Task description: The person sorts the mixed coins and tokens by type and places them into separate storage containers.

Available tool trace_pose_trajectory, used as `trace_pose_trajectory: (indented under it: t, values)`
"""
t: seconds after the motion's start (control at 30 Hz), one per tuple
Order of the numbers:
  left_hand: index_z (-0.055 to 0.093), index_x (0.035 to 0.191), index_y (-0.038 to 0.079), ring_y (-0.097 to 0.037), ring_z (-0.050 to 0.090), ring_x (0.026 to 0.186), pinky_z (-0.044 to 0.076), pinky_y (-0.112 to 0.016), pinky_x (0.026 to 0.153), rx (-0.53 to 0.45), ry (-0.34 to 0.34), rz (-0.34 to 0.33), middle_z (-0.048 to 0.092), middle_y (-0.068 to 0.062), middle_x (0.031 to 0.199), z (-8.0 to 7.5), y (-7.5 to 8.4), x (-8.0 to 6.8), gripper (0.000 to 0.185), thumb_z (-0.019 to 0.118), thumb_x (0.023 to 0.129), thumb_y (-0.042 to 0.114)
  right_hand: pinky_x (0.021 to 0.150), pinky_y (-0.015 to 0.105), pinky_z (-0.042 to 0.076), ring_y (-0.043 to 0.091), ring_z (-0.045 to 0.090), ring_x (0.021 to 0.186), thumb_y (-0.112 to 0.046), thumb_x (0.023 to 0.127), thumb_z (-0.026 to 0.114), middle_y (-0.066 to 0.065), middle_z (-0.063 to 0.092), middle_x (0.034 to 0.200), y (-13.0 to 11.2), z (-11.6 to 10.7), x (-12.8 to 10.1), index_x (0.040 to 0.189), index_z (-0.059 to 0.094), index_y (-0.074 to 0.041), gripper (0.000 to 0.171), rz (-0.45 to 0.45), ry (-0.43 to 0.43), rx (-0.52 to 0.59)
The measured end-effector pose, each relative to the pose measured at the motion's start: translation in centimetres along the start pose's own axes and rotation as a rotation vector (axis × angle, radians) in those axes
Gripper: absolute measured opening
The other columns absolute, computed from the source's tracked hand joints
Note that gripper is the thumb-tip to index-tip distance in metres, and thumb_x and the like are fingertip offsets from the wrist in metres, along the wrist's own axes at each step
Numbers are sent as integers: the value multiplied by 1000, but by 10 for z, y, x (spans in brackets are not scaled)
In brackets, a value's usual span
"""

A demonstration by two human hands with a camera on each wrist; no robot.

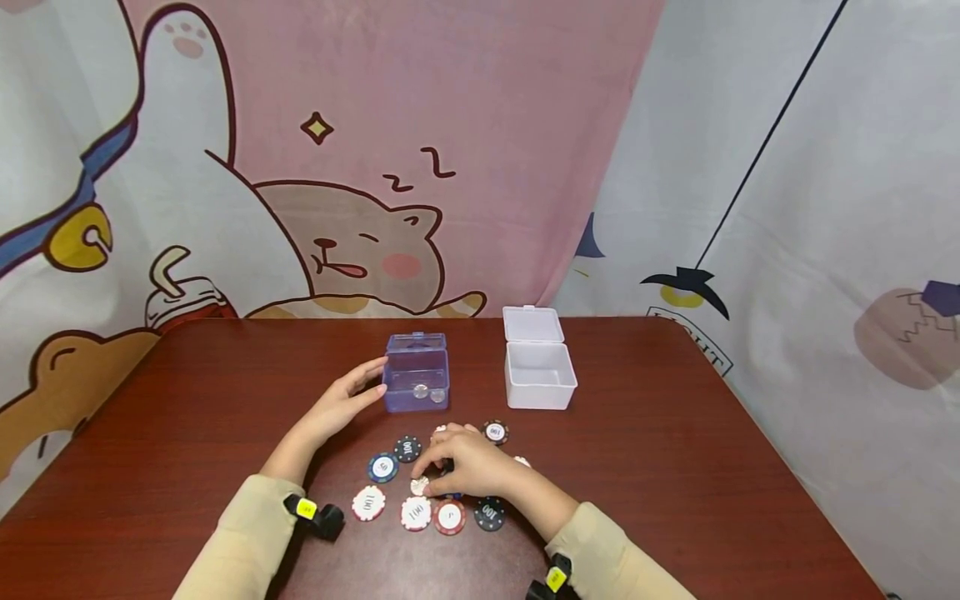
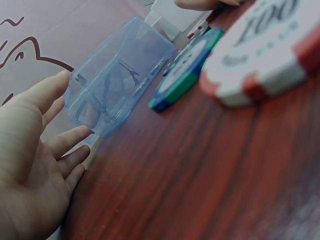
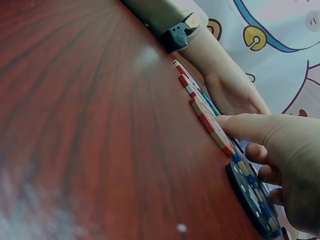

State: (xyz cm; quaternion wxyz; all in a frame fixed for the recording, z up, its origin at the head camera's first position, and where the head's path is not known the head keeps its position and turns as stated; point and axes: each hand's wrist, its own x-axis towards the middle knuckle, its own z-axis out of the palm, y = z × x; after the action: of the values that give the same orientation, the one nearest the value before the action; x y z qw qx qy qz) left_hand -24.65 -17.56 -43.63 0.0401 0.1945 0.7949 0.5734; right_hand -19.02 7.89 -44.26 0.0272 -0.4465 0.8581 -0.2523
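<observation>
Two hands work over the table [image 1: 675, 467]. The right hand [image 1: 468, 468] lies curled over scattered poker chips [image 1: 408, 500], its fingers [image 3: 250, 125] pinching a pale chip [image 1: 419, 486] just in front of the blue box [image 1: 417, 372]. The left hand [image 1: 341, 404], fingers straight, steadies that box's left side. Inside it lie two silvery discs [image 1: 429, 392]. Just right of it, the white box [image 1: 538, 371] stands open, nothing visible inside.

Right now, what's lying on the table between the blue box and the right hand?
In the head view, one black chip lies between the blue box and the right hand; otherwise bare wood.
</observation>
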Motion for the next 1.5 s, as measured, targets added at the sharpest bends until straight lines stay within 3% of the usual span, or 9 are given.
trace_pose_trajectory:
  t: [0.2,0.5,0.93,1.07,1.3,1.5]
  values:
    - [36,146,3,-41,32,134,20,-60,106,9,7,-13,43,-24,141,-2,-15,3,56,59,96,17,68,22,28,2,40,76,-35,77,79,-14,47,74,-2,-1,1,95,74,-29,19,2,-12,-9]
    - [35,143,-6,-49,32,130,23,-63,103,20,-13,4,41,-33,138,1,18,-6,53,55,97,9,70,22,28,1,40,77,-32,78,79,-13,49,75,-3,-2,-1,93,72,-25,18,4,-22,-6]
    - [35,143,-6,-47,31,132,21,-60,105,8,-13,-23,40,-32,140,2,27,-8,53,55,96,8,73,22,30,0,41,76,-34,76,80,-15,50,76,-2,-1,-1,87,67,-26,19,36,20,14]
    - [34,144,-6,-46,31,132,21,-60,105,2,-17,-18,40,-32,140,1,21,-6,54,56,96,10,75,23,30,0,41,77,-33,76,81,-14,50,76,-2,0,-1,86,66,-26,19,40,28,29]
    - [36,146,2,-41,32,134,20,-60,106,-10,-4,-13,42,-25,142,0,-10,3,54,56,96,10,75,23,30,2,42,76,-29,79,79,-14,48,73,-2,1,-1,82,65,-26,14,47,46,91]
    - [38,145,6,-39,33,134,20,-59,106,-11,9,-14,44,-22,141,-1,-16,4,54,58,96,13,70,20,33,8,45,73,-21,81,78,-14,46,69,-2,0,0,76,67,-24,12,18,91,186]
